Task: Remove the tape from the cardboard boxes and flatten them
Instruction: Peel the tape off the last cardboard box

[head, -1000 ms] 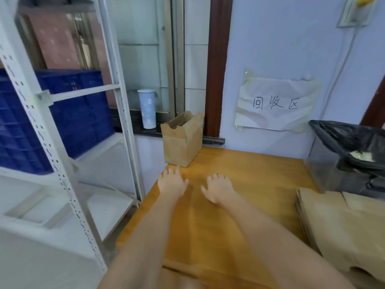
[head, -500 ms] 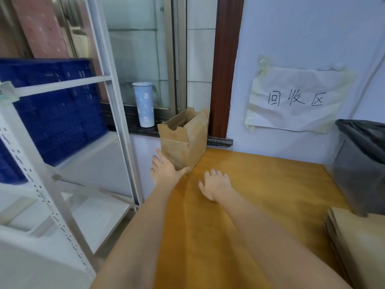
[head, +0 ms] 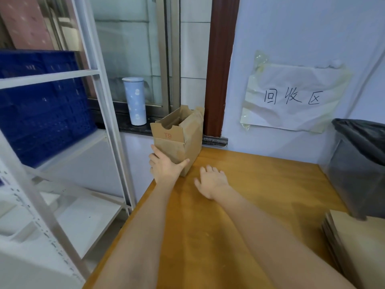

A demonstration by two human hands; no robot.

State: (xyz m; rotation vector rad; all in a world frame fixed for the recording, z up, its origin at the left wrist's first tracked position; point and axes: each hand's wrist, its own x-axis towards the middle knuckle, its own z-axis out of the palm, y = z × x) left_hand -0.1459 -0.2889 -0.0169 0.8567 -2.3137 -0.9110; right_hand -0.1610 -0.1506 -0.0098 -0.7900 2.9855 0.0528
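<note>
A small brown cardboard box (head: 181,138) stands upright at the far left corner of the wooden table (head: 260,184), its top flaps up and "T8" printed on one flap. My left hand (head: 165,166) wraps the box's near lower corner, fingers on the left face and thumb across the front face. My right hand (head: 212,181) hovers open just right of the box, fingers spread, touching nothing. A stack of flattened cardboard (head: 358,247) lies at the table's right edge.
A white metal shelf (head: 100,97) with blue crates (head: 41,107) stands left of the table. A pale blue tumbler (head: 135,101) sits on the window sill behind the box. A bin with a black bag (head: 360,163) stands at the right. A paper sign (head: 291,99) is taped to the wall.
Both hands have reached forward across the table. My left hand has gone from flat on the table to gripping the box's near corner. The view has shifted left and closer.
</note>
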